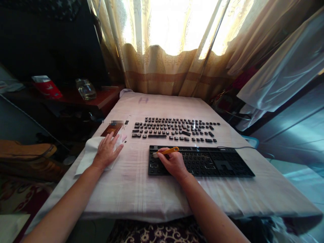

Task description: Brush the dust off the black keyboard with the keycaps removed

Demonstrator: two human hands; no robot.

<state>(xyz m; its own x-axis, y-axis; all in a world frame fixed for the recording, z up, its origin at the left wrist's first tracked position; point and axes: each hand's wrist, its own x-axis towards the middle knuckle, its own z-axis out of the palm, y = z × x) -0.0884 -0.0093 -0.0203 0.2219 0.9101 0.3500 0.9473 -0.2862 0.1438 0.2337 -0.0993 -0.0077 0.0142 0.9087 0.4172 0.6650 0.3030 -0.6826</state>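
My right hand (174, 163) grips a small brush with an orange handle (170, 151). Its pale bristles touch down at the upper left of a black keyboard (231, 164) whose keycaps are off. Beyond the keyboard, the loose black keycaps lie in rows, with the long space bar (157, 136) in the nearest row. My left hand (106, 151) rests flat, fingers stretched out, on a white cloth (89, 153). Its fingertips reach the near end of a brown flat object (110, 129), partly blurred out.
A light cloth covers the table (152, 202). The keyboard's cable (238, 147) runs off to the right. A glass jar (86, 89) and a red packet (48, 87) stand on a cabinet at left. A curtain (157, 71) hangs behind, and clothes (280, 67) hang at right.
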